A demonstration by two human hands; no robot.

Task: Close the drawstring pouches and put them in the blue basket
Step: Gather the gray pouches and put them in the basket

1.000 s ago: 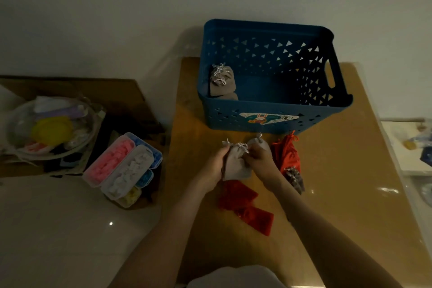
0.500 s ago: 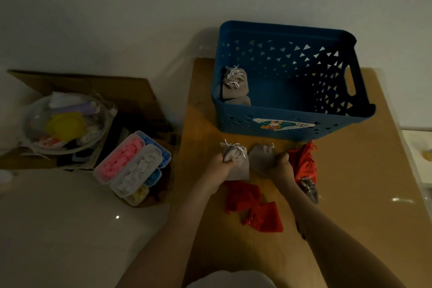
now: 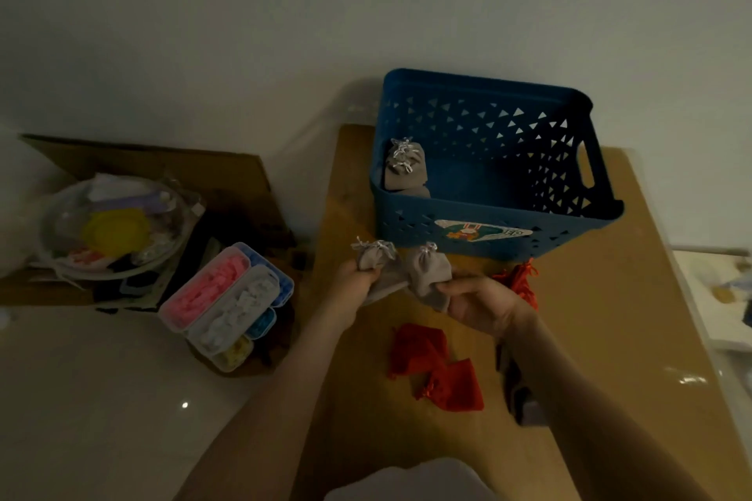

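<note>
Left grip (image 3: 360,283) clenches one grey fabric drawstring pouch (image 3: 372,256), right grip (image 3: 480,303) pinches a second grey pouch (image 3: 429,273), both held just in front of the blue perforated plastic basket (image 3: 407,226) on the counter (image 3: 610,317).

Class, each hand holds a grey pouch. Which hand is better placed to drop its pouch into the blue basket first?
Probably the left. The left hand grips its grey pouch near the neck, close below the blue basket's near left corner. The right hand sits lower, holding the other pouch by the bottom.
</note>
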